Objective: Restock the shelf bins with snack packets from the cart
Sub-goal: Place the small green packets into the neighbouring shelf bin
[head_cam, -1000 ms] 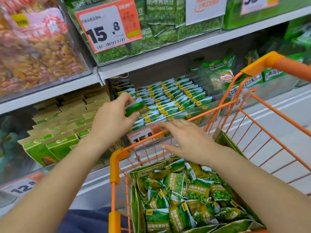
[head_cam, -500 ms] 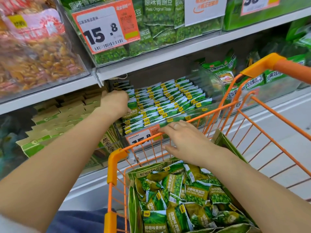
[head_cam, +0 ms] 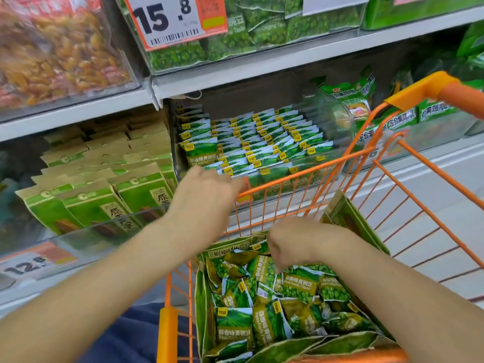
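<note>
Glossy green snack packets (head_cam: 264, 305) heaped in orange wire cart (head_cam: 309, 179)

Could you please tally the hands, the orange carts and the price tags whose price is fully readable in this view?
Hands: 2, the left hand and the right hand
Orange cart: 1
Readable price tags: 2, the 15.8 tag and the 12.8 tag
Total: 5
</note>
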